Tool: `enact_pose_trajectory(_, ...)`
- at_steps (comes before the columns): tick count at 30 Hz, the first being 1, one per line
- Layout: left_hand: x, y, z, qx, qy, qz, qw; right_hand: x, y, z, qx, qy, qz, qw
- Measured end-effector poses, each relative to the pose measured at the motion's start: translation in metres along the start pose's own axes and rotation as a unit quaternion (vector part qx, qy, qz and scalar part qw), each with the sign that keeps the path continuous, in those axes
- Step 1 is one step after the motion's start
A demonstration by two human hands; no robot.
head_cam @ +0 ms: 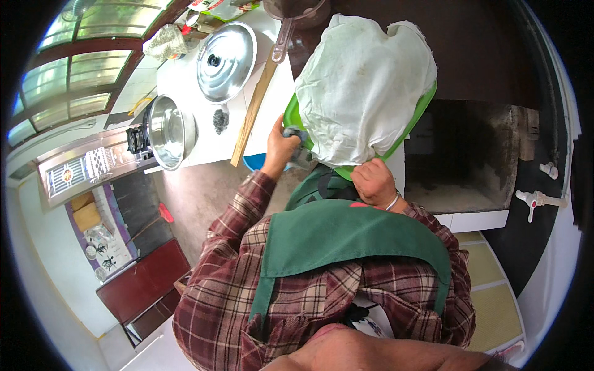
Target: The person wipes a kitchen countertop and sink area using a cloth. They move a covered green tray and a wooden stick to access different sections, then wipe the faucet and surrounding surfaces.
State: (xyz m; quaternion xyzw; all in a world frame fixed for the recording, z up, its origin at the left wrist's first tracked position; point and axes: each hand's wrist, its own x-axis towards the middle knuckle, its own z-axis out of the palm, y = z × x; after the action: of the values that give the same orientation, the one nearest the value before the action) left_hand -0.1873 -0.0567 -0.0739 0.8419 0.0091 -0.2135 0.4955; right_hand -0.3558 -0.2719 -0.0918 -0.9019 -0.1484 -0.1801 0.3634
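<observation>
A white cloth [366, 83] lies over a green plastic tray or basin [424, 104] in front of me, and what is under the cloth is hidden. At the tray's left rim, my left hand [280, 147] grips the edge, with a grey-blue rag [299, 146] bunched beside the fingers. My right hand [375, 182] is closed on the near edge of the tray and cloth; which of the two it pinches is hard to tell.
On the white tiled counter [236, 109] are a metal lid [227, 62], a steel scouring pad [220, 121] and a wooden board [255, 111]. A steel pot [169, 132] stands left, a saucepan [301, 16] at the top. Part of a blue basin [254, 162] shows below the counter. Taps [533, 199] are right.
</observation>
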Motion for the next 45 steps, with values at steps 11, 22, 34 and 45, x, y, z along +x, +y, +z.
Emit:
enact_pose_trajectory(11,0.046,0.017,-0.019,0.26,0.015,0.09,0.961,0.001,-0.003,-0.004,-0.019,0.007,-0.004,1.0)
enact_pose_trajectory(22,0.004,-0.008,0.011,-0.044,0.041,-0.068,0.996,-0.004,0.0,-0.005,-0.013,-0.006,0.008,1.0)
enact_pose_trajectory(34,0.026,0.012,-0.012,0.187,-0.033,-0.022,0.982,-0.008,0.0,-0.005,-0.032,-0.009,0.01,0.999)
enact_pose_trajectory(45,0.046,0.035,-0.017,0.307,-0.019,0.109,0.945,-0.001,0.0,-0.018,-0.051,-0.021,-0.016,0.998)
